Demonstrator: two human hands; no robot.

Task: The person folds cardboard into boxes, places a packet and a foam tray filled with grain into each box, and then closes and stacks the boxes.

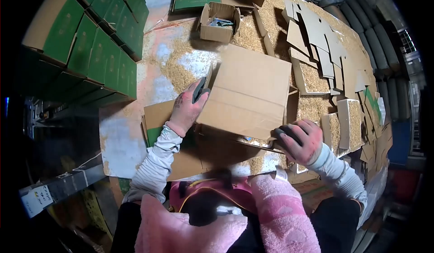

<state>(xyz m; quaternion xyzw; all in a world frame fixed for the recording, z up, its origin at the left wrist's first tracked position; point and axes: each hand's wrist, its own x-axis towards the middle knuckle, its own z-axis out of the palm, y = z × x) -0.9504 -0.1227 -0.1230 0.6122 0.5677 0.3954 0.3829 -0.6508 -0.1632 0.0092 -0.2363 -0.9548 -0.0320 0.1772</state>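
Observation:
A plain brown cardboard box [248,90] sits at a slant in front of me, its flat top panel crossed by crease lines. My left hand [187,107], in a pinkish glove with dark fingertips, grips its left side with thumb and fingers. At the near right corner, the curled fingers of my right hand [300,141], gloved the same way, hold the box's edge. Flaps or walls show in part beneath the panel; what lies inside is mostly hidden. Under and beside the near side is a flat brown and green cardboard piece [185,162].
Stacked green cartons [99,40] rise on the left. A small open box [217,29] holding small packets stands behind. To the right lie flat cardboard pieces [323,36] and sawdust-like shavings in white trays [312,76]. More shavings are scattered over the table [120,131].

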